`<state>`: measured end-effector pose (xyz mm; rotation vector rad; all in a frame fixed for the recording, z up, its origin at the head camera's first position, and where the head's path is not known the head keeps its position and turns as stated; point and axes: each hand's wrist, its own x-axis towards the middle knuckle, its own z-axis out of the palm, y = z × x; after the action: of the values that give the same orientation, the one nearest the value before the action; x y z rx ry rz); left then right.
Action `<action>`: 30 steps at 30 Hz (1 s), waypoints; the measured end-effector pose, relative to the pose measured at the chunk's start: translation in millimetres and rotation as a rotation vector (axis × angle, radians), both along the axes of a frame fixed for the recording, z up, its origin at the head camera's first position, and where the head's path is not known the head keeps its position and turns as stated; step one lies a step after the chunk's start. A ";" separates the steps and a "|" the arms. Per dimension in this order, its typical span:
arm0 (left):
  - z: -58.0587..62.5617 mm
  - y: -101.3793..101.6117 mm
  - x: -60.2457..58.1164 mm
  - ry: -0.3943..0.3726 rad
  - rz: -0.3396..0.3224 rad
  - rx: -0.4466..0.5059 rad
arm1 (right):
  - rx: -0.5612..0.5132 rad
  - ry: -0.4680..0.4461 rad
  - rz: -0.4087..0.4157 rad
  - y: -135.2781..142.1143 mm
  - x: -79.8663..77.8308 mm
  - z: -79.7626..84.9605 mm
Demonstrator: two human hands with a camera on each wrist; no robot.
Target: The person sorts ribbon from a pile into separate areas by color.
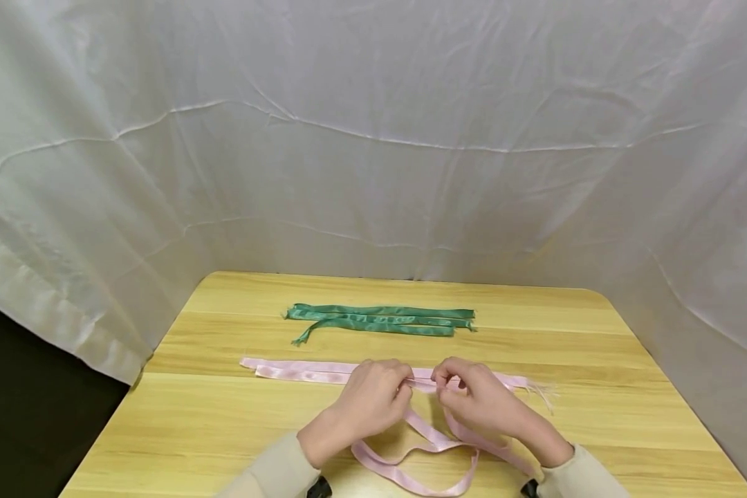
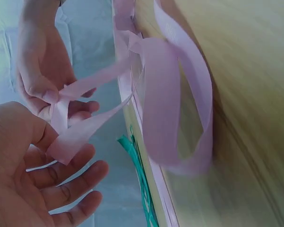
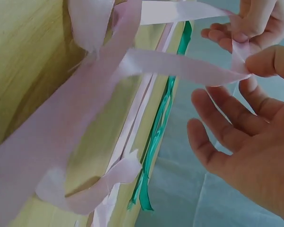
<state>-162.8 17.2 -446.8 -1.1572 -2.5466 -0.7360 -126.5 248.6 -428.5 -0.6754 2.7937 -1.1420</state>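
My left hand [image 1: 376, 395] pinches a pink satin ribbon [image 2: 75, 139] between thumb and forefinger, its other fingers spread loosely. Close to its right, my right hand [image 1: 482, 401] pinches the same ribbon [image 3: 179, 66] with thumb and forefinger. A short stretch of it spans the gap between the two pinches, raised above the wooden table. From the hands the rest of the ribbon drops and lies in loose loops [image 1: 411, 478] towards the front. Just behind, flat pink ribbon strips [image 1: 305, 371] lie side by side across the table, partly hidden by both hands.
Several green satin ribbon strips [image 1: 380, 320] lie side by side farther back, with frayed ends. The pale wooden table [image 1: 597, 332] has rounded back corners. Grey-white cloth [image 1: 373, 187] hangs behind it and along both sides.
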 end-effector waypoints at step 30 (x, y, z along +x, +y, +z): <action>17.7 -88.7 -11.2 -0.174 0.106 -0.016 | -0.051 -0.184 0.069 35.4 9.9 -10.2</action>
<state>-174.0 -71.5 -429.1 -0.9933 -2.7360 -0.8245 -116.7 283.9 -438.6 -0.6299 2.5778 -1.2008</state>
